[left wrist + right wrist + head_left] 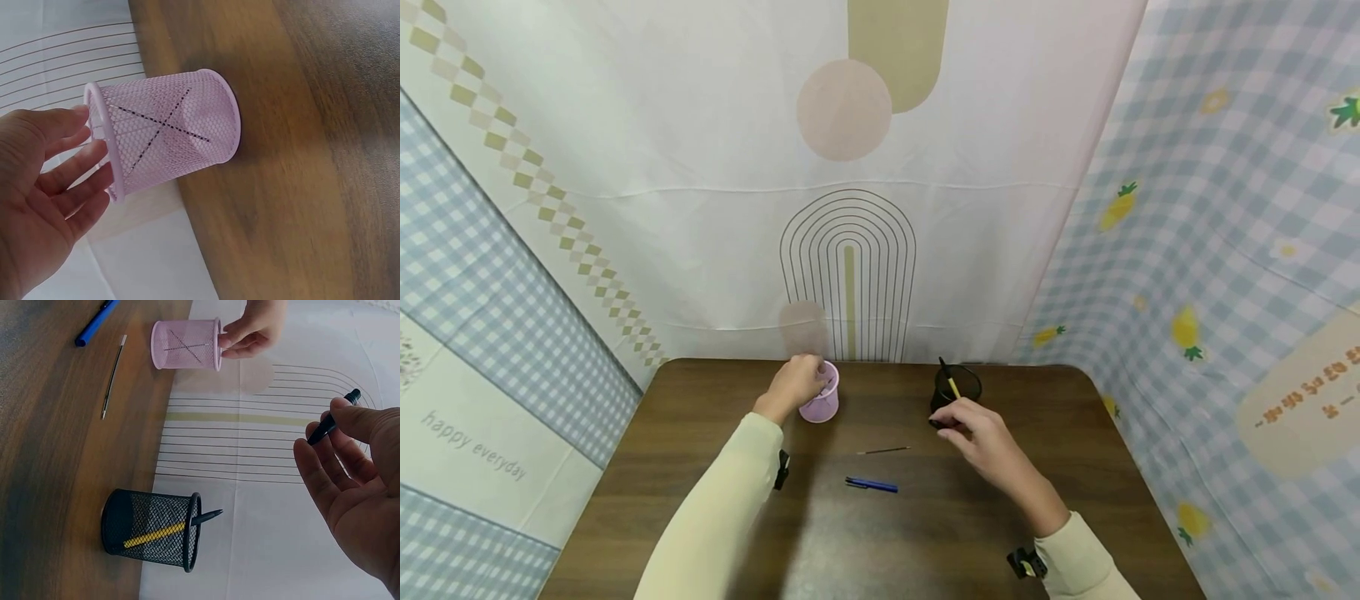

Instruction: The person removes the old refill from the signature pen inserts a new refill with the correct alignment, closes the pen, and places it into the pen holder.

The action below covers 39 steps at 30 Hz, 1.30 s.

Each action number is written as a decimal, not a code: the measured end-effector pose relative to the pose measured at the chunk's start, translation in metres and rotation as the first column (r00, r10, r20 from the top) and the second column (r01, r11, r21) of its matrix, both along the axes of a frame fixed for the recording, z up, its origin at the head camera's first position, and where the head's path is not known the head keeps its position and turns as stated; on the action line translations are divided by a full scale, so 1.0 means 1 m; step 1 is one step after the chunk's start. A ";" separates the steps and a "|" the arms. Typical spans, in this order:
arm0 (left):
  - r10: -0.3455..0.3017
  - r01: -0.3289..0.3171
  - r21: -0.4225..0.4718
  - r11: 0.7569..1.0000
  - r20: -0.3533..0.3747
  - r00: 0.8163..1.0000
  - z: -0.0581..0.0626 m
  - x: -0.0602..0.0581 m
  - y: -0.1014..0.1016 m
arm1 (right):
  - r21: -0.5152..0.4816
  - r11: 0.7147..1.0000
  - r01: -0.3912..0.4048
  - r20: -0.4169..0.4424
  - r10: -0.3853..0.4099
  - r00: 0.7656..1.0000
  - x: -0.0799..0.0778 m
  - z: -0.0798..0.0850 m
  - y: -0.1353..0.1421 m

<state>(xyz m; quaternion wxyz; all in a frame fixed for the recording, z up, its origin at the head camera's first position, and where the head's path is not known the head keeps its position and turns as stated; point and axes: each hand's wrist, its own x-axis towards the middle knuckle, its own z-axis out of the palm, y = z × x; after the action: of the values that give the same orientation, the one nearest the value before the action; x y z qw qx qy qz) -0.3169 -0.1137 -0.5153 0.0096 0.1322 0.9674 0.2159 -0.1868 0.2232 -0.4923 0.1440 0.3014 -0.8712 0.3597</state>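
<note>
My left hand (795, 385) is at the mouth of a pink mesh pen cup (169, 125), fingers loosely bent at its rim with nothing visible held. Two crossed dark thin lines show at the cup's mesh; whether they lie inside, I cannot tell. Between thumb and fingertips, my right hand (356, 462) pinches a short black pen part (328, 425) with a ribbed end, in front of a black mesh pen cup (150, 528). A yellow pen with a black end (156, 535) leans inside the black cup.
On the brown wooden table (700, 500), a thin pen refill (883, 451) lies between the cups. A blue pen (871, 485) lies nearer to me. Patterned cloth (722, 250) hangs behind the table and at both sides.
</note>
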 end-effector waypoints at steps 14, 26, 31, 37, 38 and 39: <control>-0.009 0.010 -0.033 0.999 0.048 0.999 -0.007 -0.011 0.010 | -0.004 1.000 -0.022 -0.008 0.022 1.000 0.000 0.004 -0.002; -0.013 0.025 -0.084 0.996 0.139 0.990 -0.005 -0.012 0.015 | 0.010 0.999 -0.031 -0.009 0.031 0.999 0.000 0.004 -0.001; -0.023 0.036 -0.088 0.995 0.139 0.990 -0.011 -0.014 0.014 | 0.007 0.999 -0.039 -0.006 0.039 0.999 0.000 0.005 -0.002; -0.045 0.058 -0.127 0.990 0.105 0.993 -0.016 -0.016 0.015 | 0.006 0.999 -0.052 -0.008 0.052 0.999 -0.001 0.004 -0.003; -0.049 0.062 -0.130 0.990 0.100 0.994 -0.017 -0.016 0.015 | 0.009 0.999 -0.054 -0.007 0.054 0.999 0.000 0.004 -0.003; -0.048 0.062 -0.134 0.989 0.102 0.994 -0.018 -0.016 0.015 | 0.012 0.998 -0.056 -0.008 0.056 0.998 0.000 0.004 -0.003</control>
<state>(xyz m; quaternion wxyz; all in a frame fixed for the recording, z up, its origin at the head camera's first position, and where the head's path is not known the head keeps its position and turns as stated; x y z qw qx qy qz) -0.3332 -0.0988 -0.5328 0.0725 0.1470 0.9743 0.1547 -0.1868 0.2207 -0.4882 0.1356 0.3278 -0.8641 0.3572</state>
